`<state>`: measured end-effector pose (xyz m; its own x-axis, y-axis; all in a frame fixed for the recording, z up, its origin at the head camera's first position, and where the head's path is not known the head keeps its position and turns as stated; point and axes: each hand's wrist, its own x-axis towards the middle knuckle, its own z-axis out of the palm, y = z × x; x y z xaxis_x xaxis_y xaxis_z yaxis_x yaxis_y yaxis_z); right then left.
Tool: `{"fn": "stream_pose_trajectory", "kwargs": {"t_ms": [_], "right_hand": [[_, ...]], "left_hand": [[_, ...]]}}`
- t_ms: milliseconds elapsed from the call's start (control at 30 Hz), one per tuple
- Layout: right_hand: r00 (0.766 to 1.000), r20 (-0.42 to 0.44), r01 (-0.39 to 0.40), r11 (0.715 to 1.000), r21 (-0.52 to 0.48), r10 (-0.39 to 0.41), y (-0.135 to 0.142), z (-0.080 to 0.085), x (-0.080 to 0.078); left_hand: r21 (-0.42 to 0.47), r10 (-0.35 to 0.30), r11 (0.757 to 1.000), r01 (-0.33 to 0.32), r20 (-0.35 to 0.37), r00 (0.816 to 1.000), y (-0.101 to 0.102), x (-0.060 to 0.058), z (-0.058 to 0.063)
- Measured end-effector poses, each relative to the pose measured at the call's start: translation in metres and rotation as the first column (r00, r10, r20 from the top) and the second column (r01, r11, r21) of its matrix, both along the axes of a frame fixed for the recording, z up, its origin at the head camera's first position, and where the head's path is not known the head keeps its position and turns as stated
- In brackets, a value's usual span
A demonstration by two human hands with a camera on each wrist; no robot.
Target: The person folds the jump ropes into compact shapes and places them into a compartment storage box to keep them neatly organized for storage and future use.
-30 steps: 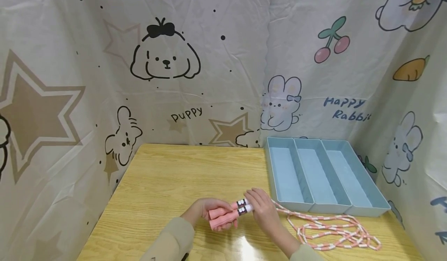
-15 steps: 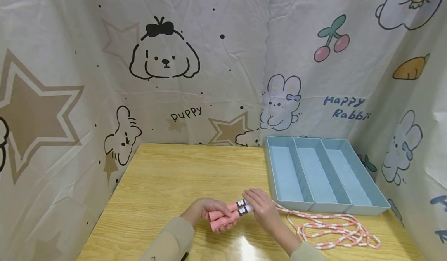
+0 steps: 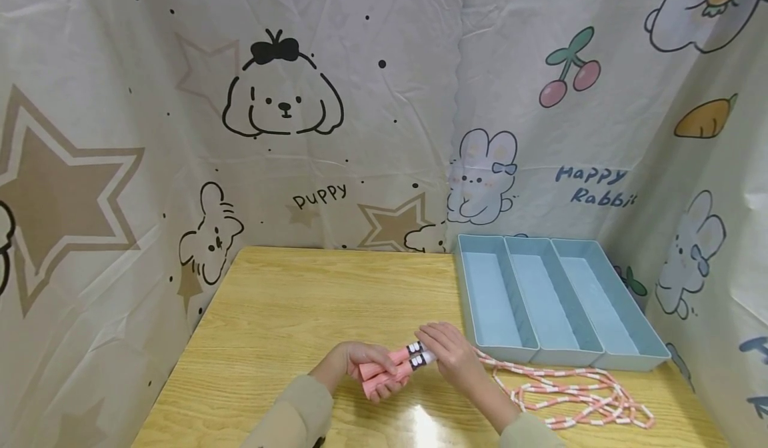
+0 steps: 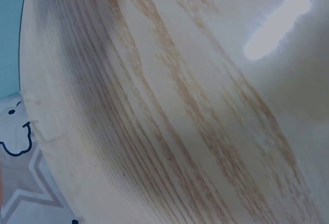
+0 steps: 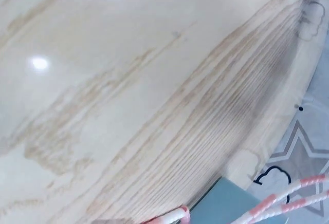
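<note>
- Two pink handles (image 3: 402,371) are held side by side over the near part of the desk (image 3: 288,315), spanning the space between the two grips.
- The left grip (image 3: 363,355) is wrapped around the pink barrels. Compared with one second ago, its thumb has been laid further across them and its fingers curled closer beneath; the pair is judged to be better secured.
- The right grip (image 3: 451,355) is closed over the white ends of the same handles; its thumb is hidden. Little shift is seen there.
- The pink-and-white cord (image 3: 576,389) is led out to the right of the right grip and is laid in loose loops on the desk.
- A blue tray (image 3: 564,361) is positioned beyond and to the right of the right grip. It is divided into three compartments, whose floors are visible; the cord is laid outside, along the front wall.
</note>
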<state>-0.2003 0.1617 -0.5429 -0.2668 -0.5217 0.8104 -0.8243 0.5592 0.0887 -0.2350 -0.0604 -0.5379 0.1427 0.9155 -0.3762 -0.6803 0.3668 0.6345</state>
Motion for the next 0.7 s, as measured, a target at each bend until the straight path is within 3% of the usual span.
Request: {"fn": "stream_pose_trajectory", "kwargs": {"t_ms": [200,367,567,700], "right_hand": [[0.988,0.086,-0.131,0.991,-0.007,0.131,0.005,0.004,-0.005],[0.978,0.116,-0.173,0.985,-0.025,0.175,0.006,0.007,-0.008],[0.964,0.235,-0.1,0.989,-0.113,0.124,0.01,0.004,-0.007],[0.921,0.367,-0.04,0.97,-0.238,0.128,0.013,-0.002,-0.005]], "left_hand": [[0.047,-0.017,0.999,0.018,-0.022,1.0,-0.001,0.001,0.004],[0.099,-0.027,0.995,0.03,-0.038,0.999,-0.004,0.004,0.016],[0.113,-0.01,0.994,0.017,-0.061,0.998,-0.008,0.006,0.027],[0.127,0.006,0.992,0.004,-0.082,0.997,-0.009,0.006,0.028]]}}
